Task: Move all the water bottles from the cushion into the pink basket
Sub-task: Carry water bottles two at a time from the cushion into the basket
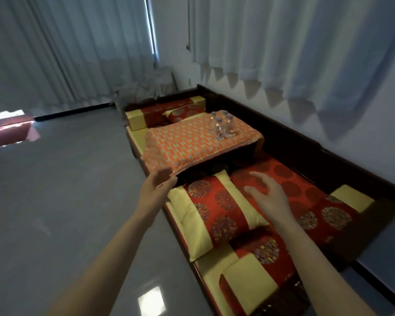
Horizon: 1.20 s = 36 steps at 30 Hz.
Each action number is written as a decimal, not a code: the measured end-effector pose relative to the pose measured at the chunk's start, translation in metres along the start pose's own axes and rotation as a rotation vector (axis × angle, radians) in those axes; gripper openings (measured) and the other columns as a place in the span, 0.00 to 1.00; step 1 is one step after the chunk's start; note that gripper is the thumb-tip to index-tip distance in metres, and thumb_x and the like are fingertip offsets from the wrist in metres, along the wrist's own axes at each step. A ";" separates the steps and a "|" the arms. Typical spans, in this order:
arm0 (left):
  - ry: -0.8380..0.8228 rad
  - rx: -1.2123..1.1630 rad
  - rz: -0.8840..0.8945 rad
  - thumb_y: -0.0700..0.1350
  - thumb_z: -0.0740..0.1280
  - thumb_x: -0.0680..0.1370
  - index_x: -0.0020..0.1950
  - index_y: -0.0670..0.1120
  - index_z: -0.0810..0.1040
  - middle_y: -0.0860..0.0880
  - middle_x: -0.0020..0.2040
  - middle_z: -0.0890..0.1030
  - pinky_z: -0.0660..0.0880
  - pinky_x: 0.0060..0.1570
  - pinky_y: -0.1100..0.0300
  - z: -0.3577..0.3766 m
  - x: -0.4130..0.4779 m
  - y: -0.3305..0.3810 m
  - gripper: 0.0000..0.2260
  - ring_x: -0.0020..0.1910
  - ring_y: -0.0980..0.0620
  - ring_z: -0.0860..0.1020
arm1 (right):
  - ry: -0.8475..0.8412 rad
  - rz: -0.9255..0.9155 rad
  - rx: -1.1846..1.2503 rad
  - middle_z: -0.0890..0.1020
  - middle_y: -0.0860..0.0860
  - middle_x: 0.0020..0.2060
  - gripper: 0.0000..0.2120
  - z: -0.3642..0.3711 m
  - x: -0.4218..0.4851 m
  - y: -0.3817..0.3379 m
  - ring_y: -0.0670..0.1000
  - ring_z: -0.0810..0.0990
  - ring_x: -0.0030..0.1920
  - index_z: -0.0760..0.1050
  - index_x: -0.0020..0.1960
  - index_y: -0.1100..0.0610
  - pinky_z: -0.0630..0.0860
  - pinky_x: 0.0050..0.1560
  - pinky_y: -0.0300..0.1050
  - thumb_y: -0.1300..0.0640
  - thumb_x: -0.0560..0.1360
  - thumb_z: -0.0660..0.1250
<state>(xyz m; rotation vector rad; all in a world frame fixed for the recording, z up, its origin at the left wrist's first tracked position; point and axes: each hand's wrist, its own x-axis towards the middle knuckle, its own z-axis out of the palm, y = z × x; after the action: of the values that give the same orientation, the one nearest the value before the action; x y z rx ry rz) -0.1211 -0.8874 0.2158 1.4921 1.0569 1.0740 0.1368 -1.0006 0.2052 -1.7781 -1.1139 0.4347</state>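
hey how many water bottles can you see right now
4, possibly more hidden. The water bottles stand upright in a tight cluster on the orange patterned cloth, toward its far right corner: two in front, two behind. They overlap, so the count is uncertain. Neither hand holds one.

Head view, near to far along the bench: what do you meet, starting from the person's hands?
Right hand → red-and-yellow pillow → orange patterned cloth → cluster of clear water bottles standing upright on it → far red-and-yellow cushions → grey curtains. No pink basket is in view.
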 end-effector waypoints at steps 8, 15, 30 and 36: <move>0.108 0.153 -0.012 0.39 0.71 0.74 0.57 0.48 0.76 0.54 0.52 0.79 0.72 0.57 0.55 -0.094 0.052 -0.024 0.14 0.54 0.55 0.77 | -0.114 -0.048 -0.065 0.73 0.46 0.65 0.20 0.107 0.061 -0.039 0.51 0.65 0.69 0.72 0.65 0.42 0.64 0.58 0.47 0.49 0.73 0.69; 0.176 0.206 -0.055 0.38 0.71 0.74 0.62 0.43 0.75 0.48 0.60 0.79 0.74 0.61 0.48 -0.156 0.172 -0.051 0.17 0.58 0.51 0.77 | -0.151 -0.041 -0.083 0.71 0.47 0.68 0.22 0.209 0.158 -0.043 0.52 0.64 0.70 0.71 0.66 0.43 0.67 0.62 0.52 0.50 0.73 0.70; 0.159 0.238 -0.147 0.37 0.70 0.74 0.63 0.43 0.74 0.46 0.60 0.78 0.74 0.60 0.52 -0.279 0.429 -0.102 0.18 0.59 0.49 0.77 | -0.180 -0.068 -0.080 0.76 0.48 0.61 0.20 0.399 0.376 -0.100 0.53 0.72 0.65 0.75 0.62 0.49 0.69 0.62 0.52 0.55 0.71 0.73; -0.033 0.249 -0.098 0.39 0.71 0.74 0.59 0.49 0.75 0.51 0.57 0.78 0.73 0.47 0.64 -0.306 0.578 -0.128 0.16 0.56 0.51 0.77 | 0.029 0.053 -0.105 0.78 0.52 0.60 0.20 0.452 0.449 -0.107 0.55 0.75 0.62 0.76 0.61 0.52 0.70 0.59 0.49 0.58 0.70 0.74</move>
<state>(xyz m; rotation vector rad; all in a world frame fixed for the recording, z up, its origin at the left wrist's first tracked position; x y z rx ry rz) -0.2961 -0.2449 0.1985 1.6293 1.2628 0.8709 0.0028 -0.3698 0.1614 -1.9037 -1.0883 0.3873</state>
